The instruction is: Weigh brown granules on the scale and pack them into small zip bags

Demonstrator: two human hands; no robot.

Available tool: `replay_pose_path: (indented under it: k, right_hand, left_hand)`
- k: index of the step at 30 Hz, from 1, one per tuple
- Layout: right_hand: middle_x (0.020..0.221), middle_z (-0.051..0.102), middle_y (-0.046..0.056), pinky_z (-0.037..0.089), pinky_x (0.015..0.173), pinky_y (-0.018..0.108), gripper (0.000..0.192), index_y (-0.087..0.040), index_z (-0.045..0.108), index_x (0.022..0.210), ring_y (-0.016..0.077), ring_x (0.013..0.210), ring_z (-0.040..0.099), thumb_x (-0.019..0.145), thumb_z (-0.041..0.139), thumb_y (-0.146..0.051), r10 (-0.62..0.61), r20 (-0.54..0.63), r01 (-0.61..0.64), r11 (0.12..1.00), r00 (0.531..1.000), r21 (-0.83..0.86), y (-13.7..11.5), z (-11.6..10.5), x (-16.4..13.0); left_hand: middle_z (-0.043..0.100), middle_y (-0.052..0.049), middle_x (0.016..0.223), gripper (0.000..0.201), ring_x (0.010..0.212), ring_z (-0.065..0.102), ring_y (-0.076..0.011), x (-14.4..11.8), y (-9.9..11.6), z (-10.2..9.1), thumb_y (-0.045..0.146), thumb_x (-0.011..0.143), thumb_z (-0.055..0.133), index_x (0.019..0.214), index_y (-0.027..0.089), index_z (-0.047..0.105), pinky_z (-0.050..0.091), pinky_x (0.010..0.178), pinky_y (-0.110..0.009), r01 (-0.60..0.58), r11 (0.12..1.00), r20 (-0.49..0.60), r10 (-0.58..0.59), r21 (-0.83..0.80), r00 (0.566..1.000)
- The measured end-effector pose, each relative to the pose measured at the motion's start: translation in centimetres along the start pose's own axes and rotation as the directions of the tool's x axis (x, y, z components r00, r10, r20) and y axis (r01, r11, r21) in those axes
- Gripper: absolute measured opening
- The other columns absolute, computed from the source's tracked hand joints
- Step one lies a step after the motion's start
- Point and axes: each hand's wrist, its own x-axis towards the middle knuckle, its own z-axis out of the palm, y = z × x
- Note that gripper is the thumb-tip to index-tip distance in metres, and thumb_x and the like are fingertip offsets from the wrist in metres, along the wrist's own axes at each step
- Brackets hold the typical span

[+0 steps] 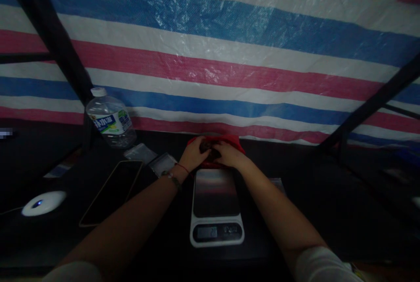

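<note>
Both hands meet at a red plastic bag point(234, 141) on the black table, just behind a white kitchen scale point(216, 199). Dark brown lumps point(213, 155), too dim to name, show between the hands at the bag's mouth. My left hand point(193, 154), with a red string and a beaded bracelet at its wrist, curls its fingers against the lumps from the left. From the right, my right hand point(229, 154) presses bent fingers onto them. The scale's metal plate is bare and its display is lit, the digits hard to read.
Small clear zip bags point(163, 163) lie left of the scale; another clear bag point(278, 184) is partly behind my right forearm. Further left are a phone point(113, 192), a white mouse-shaped device point(44, 203) and a large plastic bottle point(111, 120). A striped tarp point(210, 72) hangs behind.
</note>
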Motion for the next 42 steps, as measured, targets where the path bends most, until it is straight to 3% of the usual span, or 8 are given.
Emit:
replay_pose_path:
  k: [10, 17, 23, 28, 32, 36, 40, 42]
  right_hand:
    - [0.101, 0.072, 0.007, 0.045, 0.084, 0.026, 0.026, -0.018, 0.071, 0.100, 0.0193, 0.093, 0.065, 0.077, 0.063, -0.011, -0.012, -0.075, 0.016, 0.998, 0.997, 0.060, 2.2, -0.1, 1.0]
    - [0.095, 0.071, 0.005, 0.047, 0.086, 0.029, 0.017, -0.019, 0.072, 0.091, 0.0171, 0.091, 0.064, 0.079, 0.062, -0.013, 0.004, -0.364, 0.101, 0.958, 0.931, 0.269, 1.1, -0.7, 1.2]
    - [0.114, 0.067, 0.008, 0.046, 0.096, 0.033, 0.036, -0.018, 0.064, 0.114, 0.0172, 0.104, 0.062, 0.079, 0.062, -0.011, 0.001, -0.412, 0.198, 0.876, 0.911, 0.440, -0.2, 0.0, 1.2]
    - [0.111, 0.066, 0.008, 0.046, 0.096, 0.033, 0.036, -0.017, 0.065, 0.111, 0.0165, 0.103, 0.061, 0.077, 0.060, -0.008, -0.028, -0.456, 0.256, 0.857, 0.890, 0.448, 0.0, 0.0, 1.2]
    - [0.110, 0.068, 0.006, 0.045, 0.097, 0.032, 0.034, -0.018, 0.065, 0.108, 0.0157, 0.103, 0.061, 0.079, 0.053, -0.006, -0.041, -0.423, 0.237, 0.875, 0.905, 0.423, 0.1, -0.3, 1.2]
    - [0.100, 0.070, 0.006, 0.045, 0.091, 0.030, 0.028, -0.016, 0.068, 0.098, 0.0164, 0.096, 0.062, 0.080, 0.048, -0.005, 0.029, -0.437, 0.123, 0.941, 0.899, 0.316, -0.1, -1.7, 0.6]
    - [0.086, 0.070, 0.004, 0.045, 0.069, 0.025, 0.015, -0.018, 0.069, 0.090, 0.0157, 0.077, 0.063, 0.079, 0.061, -0.023, -0.019, -0.162, 0.059, 0.967, 0.987, 0.248, -1.1, -2.7, -0.6]
    - [0.084, 0.071, 0.003, 0.042, 0.061, 0.023, 0.019, -0.018, 0.070, 0.089, 0.0150, 0.071, 0.062, 0.075, 0.068, -0.030, -0.074, -0.014, 0.076, 0.975, 0.997, 0.210, -1.7, -2.4, -0.9]
  left_hand:
    - [0.067, -0.007, 0.106, 0.038, 0.104, 0.060, -0.0246, 0.1, 0.1, -0.1, 0.021, 0.072, 0.061, 0.110, 0.017, 0.061, 0.047, 0.095, -0.039, -0.086, 0.992, 0.116, 0.076, 0.090, 0.990]
    - [0.068, -0.009, 0.109, 0.043, 0.102, 0.064, -0.0249, 0.0, 0.4, 0.0, 0.028, 0.074, 0.064, 0.116, 0.018, 0.061, 0.050, 0.093, -0.039, -0.077, 0.996, 0.205, 0.068, 0.040, 0.976]
    - [0.068, -0.009, 0.112, 0.043, 0.104, 0.064, -0.0249, 0.1, 0.4, 0.0, 0.028, 0.076, 0.065, 0.117, 0.017, 0.061, 0.050, 0.093, -0.039, -0.044, 0.999, 0.180, 0.049, -0.027, 0.982]
    - [0.068, -0.008, 0.112, 0.043, 0.103, 0.064, -0.0236, 0.2, 0.2, 0.1, 0.025, 0.076, 0.064, 0.118, 0.019, 0.061, 0.050, 0.093, -0.039, -0.033, 0.998, 0.141, 0.040, -0.057, 0.989]
    - [0.068, -0.009, 0.111, 0.040, 0.104, 0.063, -0.0243, 0.2, 0.1, 0.2, 0.027, 0.076, 0.064, 0.115, 0.017, 0.061, 0.049, 0.095, -0.041, -0.047, 0.998, 0.151, 0.054, -0.048, 0.987]
    - [0.063, -0.010, 0.120, 0.043, 0.112, 0.059, -0.0238, 0.2, 0.0, 0.2, 0.025, 0.081, 0.059, 0.124, 0.017, 0.054, 0.045, 0.101, -0.042, -0.040, 0.998, 0.032, 0.042, -0.051, 0.999]
    - [0.059, -0.012, 0.127, 0.049, 0.118, 0.055, -0.0247, 0.3, -0.3, 0.2, 0.024, 0.081, 0.058, 0.128, 0.015, 0.049, 0.043, 0.104, -0.043, 0.007, 0.999, -0.086, -0.011, -0.041, 0.996]
    - [0.058, -0.013, 0.128, 0.051, 0.118, 0.055, -0.0248, 0.4, -0.5, 0.1, 0.022, 0.080, 0.059, 0.129, 0.015, 0.048, 0.042, 0.105, -0.043, 0.011, 0.999, -0.099, -0.016, -0.050, 0.995]
